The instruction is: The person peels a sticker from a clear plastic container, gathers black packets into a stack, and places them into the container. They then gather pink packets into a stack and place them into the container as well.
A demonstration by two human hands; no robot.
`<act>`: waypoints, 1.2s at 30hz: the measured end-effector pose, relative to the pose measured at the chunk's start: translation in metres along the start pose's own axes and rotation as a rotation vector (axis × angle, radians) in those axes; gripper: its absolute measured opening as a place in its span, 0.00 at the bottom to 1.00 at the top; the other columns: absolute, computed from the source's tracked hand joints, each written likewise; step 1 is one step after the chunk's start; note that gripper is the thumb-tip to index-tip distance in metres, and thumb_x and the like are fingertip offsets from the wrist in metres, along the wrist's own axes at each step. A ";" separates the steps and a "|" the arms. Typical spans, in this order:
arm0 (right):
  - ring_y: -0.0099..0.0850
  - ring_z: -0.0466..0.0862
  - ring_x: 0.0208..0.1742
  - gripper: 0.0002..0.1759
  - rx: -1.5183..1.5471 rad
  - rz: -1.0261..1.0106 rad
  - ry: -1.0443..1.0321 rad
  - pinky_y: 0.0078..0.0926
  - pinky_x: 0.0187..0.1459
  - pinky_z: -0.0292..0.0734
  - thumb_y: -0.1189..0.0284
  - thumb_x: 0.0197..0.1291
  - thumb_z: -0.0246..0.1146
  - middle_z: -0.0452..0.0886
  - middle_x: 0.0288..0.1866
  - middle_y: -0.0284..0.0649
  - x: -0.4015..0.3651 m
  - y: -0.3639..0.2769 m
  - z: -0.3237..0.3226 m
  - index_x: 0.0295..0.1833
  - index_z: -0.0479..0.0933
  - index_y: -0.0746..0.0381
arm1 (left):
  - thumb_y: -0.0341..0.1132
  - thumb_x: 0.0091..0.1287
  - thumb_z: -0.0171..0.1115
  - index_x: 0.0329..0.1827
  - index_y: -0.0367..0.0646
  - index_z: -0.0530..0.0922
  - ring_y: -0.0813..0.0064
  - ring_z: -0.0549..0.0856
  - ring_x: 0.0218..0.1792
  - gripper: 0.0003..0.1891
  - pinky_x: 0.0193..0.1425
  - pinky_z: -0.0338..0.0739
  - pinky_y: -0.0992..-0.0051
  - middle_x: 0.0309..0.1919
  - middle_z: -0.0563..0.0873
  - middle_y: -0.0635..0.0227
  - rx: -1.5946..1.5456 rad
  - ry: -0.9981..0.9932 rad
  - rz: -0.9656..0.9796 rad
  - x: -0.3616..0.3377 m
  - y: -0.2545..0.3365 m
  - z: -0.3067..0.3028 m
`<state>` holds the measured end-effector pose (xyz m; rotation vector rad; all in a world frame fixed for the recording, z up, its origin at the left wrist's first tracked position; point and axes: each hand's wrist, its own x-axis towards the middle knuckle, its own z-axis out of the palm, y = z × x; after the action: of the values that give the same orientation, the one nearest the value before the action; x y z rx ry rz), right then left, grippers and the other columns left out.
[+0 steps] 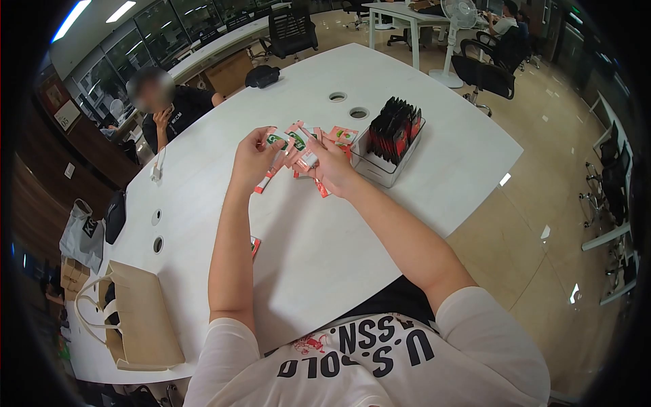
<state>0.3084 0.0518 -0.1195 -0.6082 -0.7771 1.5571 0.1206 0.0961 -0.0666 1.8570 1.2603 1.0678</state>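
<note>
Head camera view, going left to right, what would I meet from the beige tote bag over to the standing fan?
Beige tote bag, left hand, right hand, clear container holding black packets, white standing fan.

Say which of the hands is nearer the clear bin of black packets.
Right. The right hand is just left of the clear bin; the left hand is farther left, with pink packets between the two hands.
</note>
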 end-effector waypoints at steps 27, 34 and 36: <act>0.33 0.88 0.58 0.22 -0.118 -0.111 0.118 0.41 0.58 0.93 0.63 0.89 0.41 0.79 0.64 0.41 0.009 0.008 -0.004 0.80 0.62 0.57 | 0.52 0.86 0.54 0.61 0.35 0.78 0.85 0.77 0.29 0.24 0.34 0.72 0.80 0.35 0.85 0.73 -0.358 -0.041 -0.198 0.002 -0.008 0.018; 0.32 0.86 0.59 0.20 -0.302 -0.227 0.052 0.34 0.60 0.88 0.66 0.85 0.53 0.81 0.62 0.41 0.011 0.028 -0.006 0.73 0.68 0.65 | 0.50 0.87 0.52 0.59 0.34 0.79 0.83 0.79 0.34 0.23 0.36 0.75 0.76 0.35 0.83 0.71 -0.237 0.086 -0.162 -0.007 -0.020 0.062; 0.33 0.87 0.58 0.20 -0.478 -0.273 0.040 0.34 0.56 0.86 0.65 0.82 0.57 0.83 0.56 0.42 0.018 0.034 -0.014 0.69 0.70 0.66 | 0.50 0.88 0.50 0.56 0.35 0.79 0.83 0.79 0.34 0.23 0.36 0.75 0.75 0.35 0.82 0.72 -0.288 0.045 -0.203 -0.010 -0.019 0.063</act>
<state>0.2951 0.0696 -0.1541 -0.8368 -1.1634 1.1088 0.1662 0.0890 -0.1144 1.4661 1.2187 1.1189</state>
